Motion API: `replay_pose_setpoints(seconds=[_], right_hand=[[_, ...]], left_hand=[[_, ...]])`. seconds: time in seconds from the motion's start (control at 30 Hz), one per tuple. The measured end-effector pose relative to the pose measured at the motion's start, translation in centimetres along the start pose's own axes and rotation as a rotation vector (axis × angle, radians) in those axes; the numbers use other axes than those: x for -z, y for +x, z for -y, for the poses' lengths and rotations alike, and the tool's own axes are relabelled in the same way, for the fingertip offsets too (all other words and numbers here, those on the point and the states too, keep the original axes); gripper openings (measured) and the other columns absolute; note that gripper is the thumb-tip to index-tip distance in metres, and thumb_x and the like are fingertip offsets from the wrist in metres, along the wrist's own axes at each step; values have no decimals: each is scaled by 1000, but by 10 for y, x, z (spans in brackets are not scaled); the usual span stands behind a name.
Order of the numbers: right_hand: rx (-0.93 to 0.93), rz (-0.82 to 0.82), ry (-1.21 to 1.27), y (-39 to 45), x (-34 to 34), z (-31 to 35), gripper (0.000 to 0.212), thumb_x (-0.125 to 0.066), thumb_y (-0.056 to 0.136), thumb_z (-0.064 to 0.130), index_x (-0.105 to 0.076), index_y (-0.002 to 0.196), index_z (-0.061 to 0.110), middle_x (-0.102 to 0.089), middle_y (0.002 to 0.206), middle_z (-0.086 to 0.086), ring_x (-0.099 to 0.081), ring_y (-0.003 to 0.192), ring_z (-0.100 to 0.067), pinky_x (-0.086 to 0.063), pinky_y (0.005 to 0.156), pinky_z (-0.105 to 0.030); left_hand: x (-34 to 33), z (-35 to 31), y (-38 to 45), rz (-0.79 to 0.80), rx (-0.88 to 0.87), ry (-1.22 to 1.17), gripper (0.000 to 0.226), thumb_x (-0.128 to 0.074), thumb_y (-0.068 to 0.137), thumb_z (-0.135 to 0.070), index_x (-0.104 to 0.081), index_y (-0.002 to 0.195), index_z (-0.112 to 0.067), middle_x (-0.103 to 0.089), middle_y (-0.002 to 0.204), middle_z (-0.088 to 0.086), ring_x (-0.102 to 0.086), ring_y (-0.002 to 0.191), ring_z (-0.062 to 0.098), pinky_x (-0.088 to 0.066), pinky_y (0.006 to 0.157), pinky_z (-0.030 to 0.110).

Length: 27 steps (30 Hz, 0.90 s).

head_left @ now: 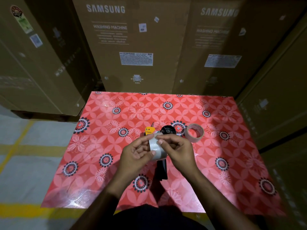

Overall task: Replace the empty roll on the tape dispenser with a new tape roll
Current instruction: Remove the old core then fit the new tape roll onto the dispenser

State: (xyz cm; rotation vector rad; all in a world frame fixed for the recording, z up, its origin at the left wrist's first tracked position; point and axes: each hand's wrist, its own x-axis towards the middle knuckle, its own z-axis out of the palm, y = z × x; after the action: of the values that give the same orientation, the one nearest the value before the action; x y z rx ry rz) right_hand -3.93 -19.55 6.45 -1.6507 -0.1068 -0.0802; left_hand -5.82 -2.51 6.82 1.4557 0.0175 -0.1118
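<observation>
Above the middle of the red flowered surface [116,163], both hands meet around a roll of clear tape [156,148]. The left hand [137,151] cups the roll from the 9 o'clock side, its grip clamped on it with the thumb lying across the tape's outer face. The right hand [177,151] comes in from 3 o'clock, its grip also closed on the roll, a fingertip pressed to the upper edge. Directly under the hands lies the tape dispenser [167,130]: its black hub shows at 12 o'clock from the roll, a yellow part beside it at 11 o'clock, and the dark handle runs out at 6 o'clock. A second roll, an almost bare brown ring [194,132], rests flat on the surface at 2 o'clock, just beside the dispenser. Tall cardboard boxes [132,47] stand behind the surface.
</observation>
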Motion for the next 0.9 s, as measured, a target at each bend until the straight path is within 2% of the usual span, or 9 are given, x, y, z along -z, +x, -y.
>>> replay_pose_setpoints(seconds=[0.1,0.17,0.27,0.33,0.4,0.53,0.6,0.73,0.9], right_hand=[[-1,88,32,-4,0,1,24,-71,89,2,-75,112,6,-76,111,-1,-72,102,-14,-54,84,-24],[-2,125,31,-4,0,1,27,-71,88,-1,-74,114,6,-76,112,-2,-72,101,-14,-53,82,-24],[-15,55,-4,-4,-3,1,21,-75,88,9,-78,107,18,-78,98,-1,-73,85,-21,-57,72,-36],[-22,4,-16,-4,-6,1,19,-77,87,16,-78,103,26,-77,92,-4,-71,82,-30,-56,71,-45],[-19,12,9,-6,-8,2,21,-77,87,14,-78,104,26,-78,95,-3,-73,84,-25,-56,72,-40],[-35,110,96,-9,-8,4,33,-74,83,7,-74,113,20,-77,110,3,-73,97,-24,-59,82,-32],[-26,90,59,-8,-8,4,29,-74,84,6,-76,109,22,-77,107,4,-73,95,-22,-58,81,-31],[-25,9,28,-5,-7,5,22,-76,87,7,-78,101,22,-78,99,6,-74,93,-13,-55,79,-26],[-43,107,66,-10,-7,7,33,-82,80,7,-74,112,16,-77,96,5,-72,82,-13,-56,73,-26]], left_hand=[[0,-3,0,-52,-15,30,42,-70,84,8,-67,122,-11,-74,90,-5,-69,90,12,-57,82,29],[0,-5,1,-90,-31,53,34,-71,86,3,-70,116,-12,-73,84,-7,-68,86,8,-56,80,26],[1,-5,0,-108,-42,58,26,-70,88,0,-72,111,-12,-76,97,-2,-69,94,11,-56,87,29],[2,-6,-2,-73,-37,42,33,-71,88,1,-69,118,-11,-76,101,-1,-69,96,11,-57,85,28],[3,-5,-3,-61,-34,26,39,-70,87,6,-67,122,-11,-75,104,5,-68,97,15,-57,85,30],[5,-7,-1,-117,-52,47,32,-68,87,5,-74,105,-21,-75,95,-6,-68,91,8,-54,82,27],[5,-7,-2,-121,-53,53,30,-68,88,2,-76,101,-24,-74,90,-9,-67,89,6,-53,80,27],[5,-8,-4,-66,-52,-1,40,-64,87,11,-65,123,-8,-76,101,-5,-69,96,7,-54,77,21],[4,-9,0,-112,-75,43,31,-67,86,10,-70,111,-9,-75,90,-14,-67,86,-1,-52,75,15]])
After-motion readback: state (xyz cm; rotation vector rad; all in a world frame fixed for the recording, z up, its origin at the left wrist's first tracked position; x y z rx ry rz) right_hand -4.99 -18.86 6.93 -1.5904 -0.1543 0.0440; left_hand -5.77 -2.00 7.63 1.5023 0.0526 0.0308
